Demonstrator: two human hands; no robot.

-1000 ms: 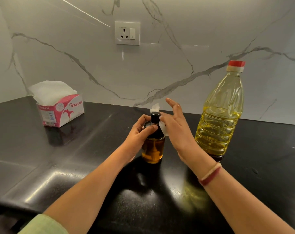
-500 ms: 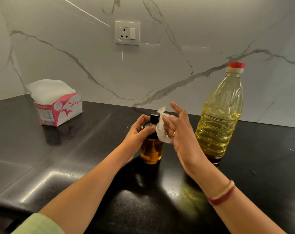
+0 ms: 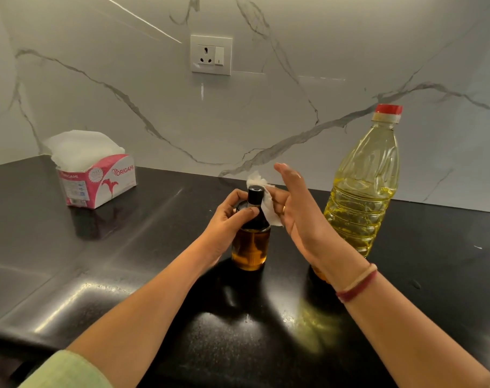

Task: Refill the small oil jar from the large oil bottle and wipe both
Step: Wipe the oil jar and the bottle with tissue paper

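Observation:
The small oil jar [image 3: 249, 247], amber glass with a black top and cap, stands on the black counter [image 3: 154, 261] at the middle. My left hand [image 3: 230, 222] grips its black shoulder from the left. My right hand [image 3: 297, 211] presses a crumpled white tissue [image 3: 267, 208] against the jar's neck and right side, index finger stretched upward. The large oil bottle [image 3: 364, 191], clear plastic with yellow oil and a red cap, stands upright just right of my right hand, its base partly hidden by my wrist.
A pink and white tissue box [image 3: 98, 180] with tissues sticking out sits at the back left of the counter. A marble wall with a power socket [image 3: 211, 55] runs behind. The counter's front edge lies at the lower left.
My right hand has shifted the tissue on the jar's neck, from spread fingers behind the cap to pressing lower on the right side. The left hand keeps its hold.

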